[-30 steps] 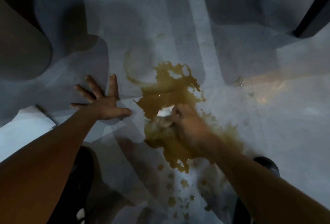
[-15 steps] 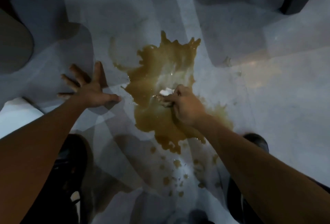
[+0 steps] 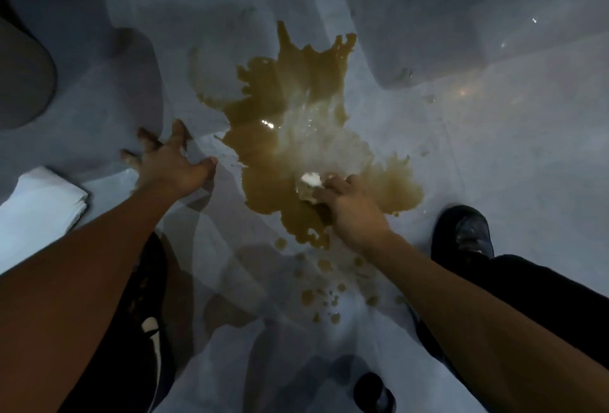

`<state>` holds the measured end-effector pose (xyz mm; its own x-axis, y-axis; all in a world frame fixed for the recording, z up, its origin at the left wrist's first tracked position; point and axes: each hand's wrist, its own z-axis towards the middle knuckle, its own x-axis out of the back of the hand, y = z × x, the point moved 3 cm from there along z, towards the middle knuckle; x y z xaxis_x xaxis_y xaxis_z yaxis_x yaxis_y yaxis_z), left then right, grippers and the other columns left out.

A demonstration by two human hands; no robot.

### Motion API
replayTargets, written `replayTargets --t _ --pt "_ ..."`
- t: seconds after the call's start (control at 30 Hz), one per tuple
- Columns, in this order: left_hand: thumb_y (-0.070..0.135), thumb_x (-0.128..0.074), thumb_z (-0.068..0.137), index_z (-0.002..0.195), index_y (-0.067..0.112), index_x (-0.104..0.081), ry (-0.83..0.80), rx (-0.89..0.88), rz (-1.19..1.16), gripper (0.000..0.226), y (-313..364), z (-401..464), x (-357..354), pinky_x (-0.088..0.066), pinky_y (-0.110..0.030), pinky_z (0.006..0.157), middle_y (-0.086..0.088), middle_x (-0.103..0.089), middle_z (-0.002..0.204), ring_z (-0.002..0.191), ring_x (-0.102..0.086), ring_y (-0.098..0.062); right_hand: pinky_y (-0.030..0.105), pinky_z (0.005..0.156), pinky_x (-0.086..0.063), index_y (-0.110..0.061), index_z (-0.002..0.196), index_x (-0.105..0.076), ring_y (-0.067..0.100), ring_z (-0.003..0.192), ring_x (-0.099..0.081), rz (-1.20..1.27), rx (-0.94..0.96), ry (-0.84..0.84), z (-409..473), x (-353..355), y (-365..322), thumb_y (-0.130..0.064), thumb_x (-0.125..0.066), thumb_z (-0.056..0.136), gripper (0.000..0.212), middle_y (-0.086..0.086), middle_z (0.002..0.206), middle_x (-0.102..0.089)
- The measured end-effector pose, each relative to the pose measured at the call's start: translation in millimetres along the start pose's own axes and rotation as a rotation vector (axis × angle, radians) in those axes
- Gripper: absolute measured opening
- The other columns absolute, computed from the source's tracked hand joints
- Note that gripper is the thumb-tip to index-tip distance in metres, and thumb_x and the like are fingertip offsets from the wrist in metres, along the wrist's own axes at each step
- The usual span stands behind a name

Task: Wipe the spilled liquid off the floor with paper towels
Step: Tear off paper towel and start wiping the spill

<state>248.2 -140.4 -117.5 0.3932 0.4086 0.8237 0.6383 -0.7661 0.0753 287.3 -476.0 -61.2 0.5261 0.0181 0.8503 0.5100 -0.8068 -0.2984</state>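
While the left hand (image 3: 171, 165) presses flat on the pale floor (image 3: 494, 165), fingers spread, the right hand (image 3: 354, 208) grips a crumpled paper towel (image 3: 309, 182) within the brown spill (image 3: 290, 136). No legible writing.

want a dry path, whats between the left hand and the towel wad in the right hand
In the head view, the spill fills most of it, save a bare floor strip beside the left hand.
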Motion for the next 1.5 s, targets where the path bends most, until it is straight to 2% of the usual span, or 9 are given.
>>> replayTargets --t 0.2,0.3,0.47,0.67,0.87,1.03,1.23,1.37,1.5 --pt "0.081 -0.046 0.085 0.163 0.033 0.001 -0.001 -0.023 0.082 0.103 3 2 3 0.000 -0.071 0.118 -0.035 -0.014 0.163 0.155 0.000 -0.044 0.050 0.085 -0.058 -0.026 0.129 -0.063 0.032 0.130 -0.040 0.001 0.168 -0.002 -33 -42 -7 -0.027 -0.062 0.094 0.036 0.009 0.143 -0.048" --pt "0.081 -0.047 0.086 0.163 0.032 0.002 0.001 -0.017 0.092 0.104 2 2 3 -0.001 -0.071 0.118 -0.038 -0.011 0.163 0.155 0.000 -0.045 0.044 0.095 -0.053 -0.026 0.120 -0.070 0.033 0.119 -0.048 0.124 -0.088 0.171 -5 -25 36 -0.020 -0.077 0.080 0.041 0.009 0.132 -0.053" --pt "0.080 -0.049 0.085 0.164 0.030 0.001 0.012 -0.027 0.078 0.105 2 3 2 0.001 -0.071 0.117 -0.041 -0.009 0.161 0.155 0.002 -0.048 0.031 0.083 -0.048 -0.020 0.126 -0.067 0.035 0.094 -0.058 0.408 -0.318 0.494 40 32 72 -0.013 -0.049 0.082 0.048 0.013 0.107 -0.056" --pt "0.085 -0.046 0.081 0.163 0.034 0.003 0.015 -0.029 0.039 0.108 -3 7 -5 0.005 -0.070 0.117 -0.041 -0.012 0.161 0.154 0.004 -0.048 0.042 0.096 -0.047 -0.026 0.139 -0.051 0.038 0.118 -0.046 -0.045 -0.077 0.041 69 21 41 -0.013 -0.062 0.088 0.054 0.011 0.124 -0.048" --pt "0.091 -0.041 0.074 0.161 0.041 0.007 -0.010 0.006 0.030 0.111 -9 12 -11 -0.004 -0.074 0.116 -0.038 -0.006 0.163 0.153 0.006 -0.051 0.045 0.099 -0.051 -0.013 0.119 -0.070 0.037 0.105 -0.055 0.167 -0.145 0.255 95 34 78 -0.008 -0.053 0.088 0.036 0.011 0.126 -0.046" --pt "0.094 -0.039 0.072 0.159 0.044 0.011 -0.003 0.002 0.017 0.112 -10 12 -14 -0.002 -0.076 0.116 -0.037 -0.009 0.163 0.153 0.008 -0.051 0.038 0.102 -0.040 -0.018 0.130 -0.062 0.040 0.120 -0.043 -0.012 -0.261 0.301 134 48 83 -0.006 -0.049 0.090 0.044 0.012 0.140 -0.052" --pt "0.111 -0.016 0.046 0.152 0.057 0.018 -0.086 0.029 -0.046 0.123 -14 14 -12 -0.011 -0.083 0.107 -0.027 -0.021 0.165 0.152 0.007 -0.054 0.035 0.087 -0.047 -0.016 0.129 -0.064 0.035 0.116 -0.047 -0.156 0.207 0.065 83 30 26 -0.017 -0.062 0.092 0.037 0.012 0.126 -0.054" --pt "0.097 -0.027 0.071 0.158 0.049 0.005 -0.105 0.028 -0.043 0.105 -11 5 1 -0.002 -0.070 0.121 -0.028 -0.027 0.163 0.155 -0.004 -0.046 -0.003 0.076 -0.035 -0.011 0.109 -0.076 -0.003 0.078 -0.058 0.506 -0.132 0.266 60 56 47 0.000 -0.065 0.090 0.025 0.002 0.101 -0.068" --pt "0.078 -0.018 0.083 0.159 0.042 -0.024 -0.162 0.011 -0.197 0.084 -8 -11 27 -0.019 -0.055 0.122 -0.020 -0.027 0.164 0.146 -0.033 -0.045 0.041 0.079 -0.061 -0.018 0.122 -0.067 0.027 0.096 -0.073 1.420 -0.478 0.256 56 62 60 -0.003 -0.056 0.099 0.030 0.011 0.106 -0.074"
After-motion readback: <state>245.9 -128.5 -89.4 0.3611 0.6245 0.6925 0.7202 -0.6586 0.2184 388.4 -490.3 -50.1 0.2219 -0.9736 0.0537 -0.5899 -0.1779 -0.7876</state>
